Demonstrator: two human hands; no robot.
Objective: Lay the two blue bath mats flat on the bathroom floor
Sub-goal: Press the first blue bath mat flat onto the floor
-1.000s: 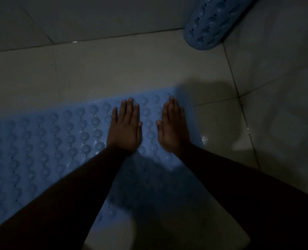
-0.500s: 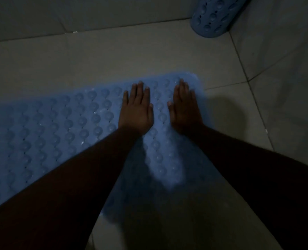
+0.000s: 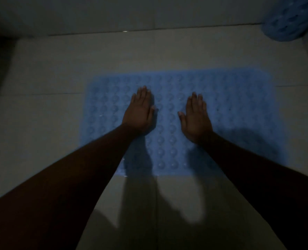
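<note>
The first blue mat [image 3: 221, 98] is lying spread on the tiled floor [image 3: 41, 123] straight ahead of the person, its long axis running left to right across their view, and both hands are resting on it palm down. The left hand [image 3: 140, 112] is sitting flat with its fingers together toward the mat's left half, and the right hand [image 3: 196, 118] is lying flat just beside it nearer the middle; neither is gripping anything, both are simply open and pressing on the bumpy face. From where I am standing the mat is looking flat, though the room is dim and its near edge is falling under the arms' shadows, so I cannot tell whether every corner is down. The thing the next move seems to be turning on is sitting elsewhere: the second blue mat [image 3: 292, 18] is showing at the far right of the view, close to where the floor is meeting the wall [image 3: 95, 11], cut off by the picture's edge and apparently curled or rolled and not yet spread. It is lying well apart from both hands, ahead and to the right, so the right hand is the nearer one to it. I would judge that half the job is done and that reaching rightward and forward is coming next.
</note>
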